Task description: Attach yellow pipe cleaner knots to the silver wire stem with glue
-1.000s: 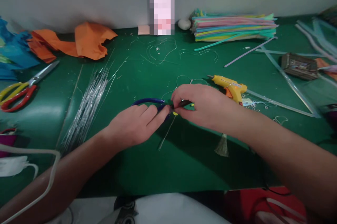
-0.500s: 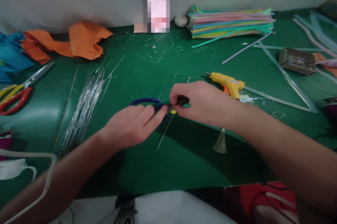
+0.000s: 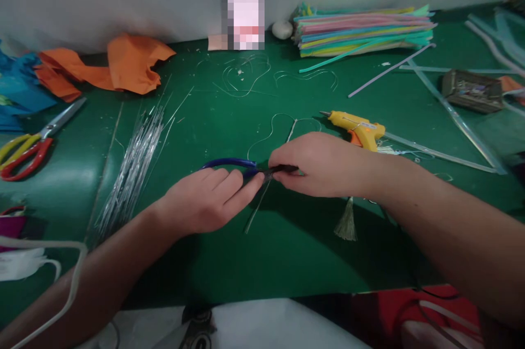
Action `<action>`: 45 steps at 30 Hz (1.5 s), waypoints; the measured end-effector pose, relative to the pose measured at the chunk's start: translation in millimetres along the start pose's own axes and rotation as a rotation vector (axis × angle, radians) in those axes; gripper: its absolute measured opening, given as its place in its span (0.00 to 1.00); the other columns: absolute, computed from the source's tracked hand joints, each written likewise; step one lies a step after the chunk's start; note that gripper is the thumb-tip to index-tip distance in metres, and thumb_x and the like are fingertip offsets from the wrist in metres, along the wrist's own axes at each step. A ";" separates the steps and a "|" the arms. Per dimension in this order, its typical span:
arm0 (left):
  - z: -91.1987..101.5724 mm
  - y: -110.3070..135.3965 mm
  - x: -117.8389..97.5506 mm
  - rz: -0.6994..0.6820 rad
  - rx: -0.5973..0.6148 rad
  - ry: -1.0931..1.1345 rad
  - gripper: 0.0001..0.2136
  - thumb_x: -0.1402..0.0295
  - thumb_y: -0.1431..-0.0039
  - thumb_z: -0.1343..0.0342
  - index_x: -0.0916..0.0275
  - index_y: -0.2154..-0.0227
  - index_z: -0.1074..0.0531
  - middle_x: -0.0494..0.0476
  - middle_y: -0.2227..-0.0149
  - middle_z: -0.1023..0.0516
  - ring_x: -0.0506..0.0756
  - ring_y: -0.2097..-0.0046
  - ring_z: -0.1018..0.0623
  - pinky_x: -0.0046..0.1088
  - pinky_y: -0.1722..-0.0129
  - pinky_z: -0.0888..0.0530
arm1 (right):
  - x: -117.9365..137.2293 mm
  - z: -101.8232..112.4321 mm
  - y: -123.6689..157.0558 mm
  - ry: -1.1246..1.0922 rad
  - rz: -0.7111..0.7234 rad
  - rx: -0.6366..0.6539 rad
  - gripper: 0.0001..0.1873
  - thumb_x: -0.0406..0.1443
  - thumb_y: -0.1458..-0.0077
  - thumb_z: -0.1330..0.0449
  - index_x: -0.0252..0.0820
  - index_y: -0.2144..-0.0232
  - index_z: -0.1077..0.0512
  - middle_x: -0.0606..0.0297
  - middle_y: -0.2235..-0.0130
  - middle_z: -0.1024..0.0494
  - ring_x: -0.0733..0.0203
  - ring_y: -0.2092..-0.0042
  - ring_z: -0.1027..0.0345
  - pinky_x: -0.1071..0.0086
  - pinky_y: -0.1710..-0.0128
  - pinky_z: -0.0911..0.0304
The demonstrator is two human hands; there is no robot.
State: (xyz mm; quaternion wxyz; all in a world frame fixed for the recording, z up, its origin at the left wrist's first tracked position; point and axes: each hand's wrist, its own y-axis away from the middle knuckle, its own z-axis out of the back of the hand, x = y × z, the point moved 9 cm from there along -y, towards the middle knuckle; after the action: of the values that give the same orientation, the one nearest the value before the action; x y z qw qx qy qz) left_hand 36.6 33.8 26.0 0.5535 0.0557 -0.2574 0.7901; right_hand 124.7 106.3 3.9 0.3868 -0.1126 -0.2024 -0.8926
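My left hand (image 3: 211, 200) is closed over a pair of blue-handled pliers (image 3: 229, 162). One handle arcs out above its knuckles, and the dark metal end points right. My right hand (image 3: 314, 166) has its thumb and fingers pinched at the dark jaws, close to the left fingertips; whatever sits between those fingers is mostly hidden. A thin wire (image 3: 256, 209) comes out below the meeting point of the hands. Beyond the right hand, a twisted wire stem (image 3: 291, 129) with a loose loop shows on the green table.
A yellow glue gun (image 3: 356, 124) lies right of the hands, and a pale tassel (image 3: 346, 223) below the right wrist. Left are a bundle of silvery wires (image 3: 131, 168) and scissors (image 3: 45, 138). Colourful pipe cleaners (image 3: 365, 32), orange paper (image 3: 133, 64) and a small box (image 3: 471, 91) stand farther back.
My right hand has shifted slightly right and down, still at the pliers' jaws. A small yellow bit under its fingers is out of sight now. More of the twisted stem shows.
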 end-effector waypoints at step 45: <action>-72.5 36.3 27.9 1.499 -0.407 1.681 0.13 0.73 0.58 0.31 0.65 0.69 0.26 0.52 0.72 0.21 0.49 0.72 0.24 0.21 0.77 0.28 | 2.8 -46.0 6.9 -1.374 0.016 -0.321 0.09 0.39 0.42 0.41 0.41 0.66 0.23 0.66 0.69 0.22 0.65 0.67 0.30 0.70 0.64 0.33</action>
State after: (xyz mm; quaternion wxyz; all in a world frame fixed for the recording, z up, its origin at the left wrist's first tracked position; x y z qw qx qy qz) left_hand 7.4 82.1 -38.6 -0.0611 -0.7483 0.1025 0.6525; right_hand 125.9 79.5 -34.3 0.1567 -0.7079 -0.2659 -0.6354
